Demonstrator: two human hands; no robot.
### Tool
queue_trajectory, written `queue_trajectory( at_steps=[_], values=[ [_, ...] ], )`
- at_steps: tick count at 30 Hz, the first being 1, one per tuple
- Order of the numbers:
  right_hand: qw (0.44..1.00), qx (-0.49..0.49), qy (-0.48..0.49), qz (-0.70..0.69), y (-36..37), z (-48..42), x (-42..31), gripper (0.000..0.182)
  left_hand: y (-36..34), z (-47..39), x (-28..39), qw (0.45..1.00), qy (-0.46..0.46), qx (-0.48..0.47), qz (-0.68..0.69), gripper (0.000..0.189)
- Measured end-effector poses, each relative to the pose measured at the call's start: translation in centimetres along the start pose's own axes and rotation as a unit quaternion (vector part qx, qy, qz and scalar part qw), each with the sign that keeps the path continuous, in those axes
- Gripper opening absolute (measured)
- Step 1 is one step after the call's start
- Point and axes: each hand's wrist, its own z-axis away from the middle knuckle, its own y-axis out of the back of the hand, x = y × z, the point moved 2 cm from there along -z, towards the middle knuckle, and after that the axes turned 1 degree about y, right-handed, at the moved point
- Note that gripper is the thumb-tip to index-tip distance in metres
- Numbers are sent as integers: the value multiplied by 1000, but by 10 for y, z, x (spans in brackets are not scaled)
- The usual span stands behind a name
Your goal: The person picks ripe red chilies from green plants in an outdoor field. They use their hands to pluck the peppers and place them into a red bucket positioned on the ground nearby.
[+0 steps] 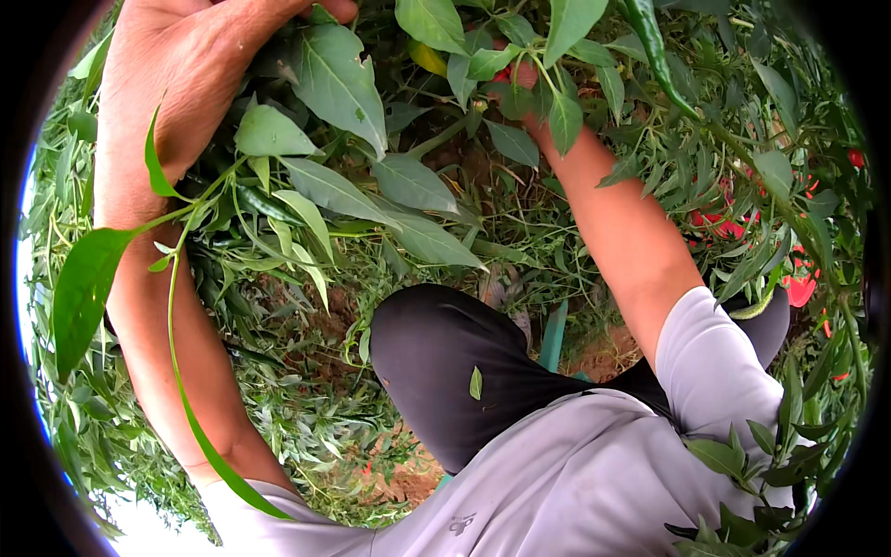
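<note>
At the top left my left hand point(202, 63) reaches into a chili pepper plant, its fingers mostly cut off by the picture's upper edge. A large green leaf point(341, 83) lies just beside it. My right hand point(518, 75) is deep in the foliage near the top middle, largely covered by leaves. Something red, perhaps a ripe chili point(502, 74), shows against its fingers; whether it is gripped cannot be made out. A long wrinkled green chili point(654, 52) hangs to the right of that hand. Below my left wrist, another green chili point(268, 205) hangs among the leaves.
Red patches, seemingly ripe chilies point(800, 287), show through the plants at the right. A leafy stem point(182, 240) crosses before my left forearm. My bent knee point(445, 355) in dark trousers carries a small loose leaf point(475, 383). A teal strip point(553, 338) lies by reddish soil point(605, 355).
</note>
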Motion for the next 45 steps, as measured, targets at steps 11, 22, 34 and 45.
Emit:
queue_trajectory(
  at_steps=[11, 22, 34, 45],
  values=[
    [989, 46, -126, 67, -89, 34, -68, 24, -17, 2, 14, 999, -7, 51, 4, 29],
    [991, -16, -110, -80, -28, 12, 32, 29, -19, 0, 10, 999, -14, 43, 17, 26],
    [977, 62, -201, 12, -92, 99, -63, 29, -17, 8, 14, 997, 21, 59, 47, 18],
    [994, -26, -91, 52, -190, 230, -259, 25, -43, 17, 55, 995, 102, 1, 18, 21]
  ],
)
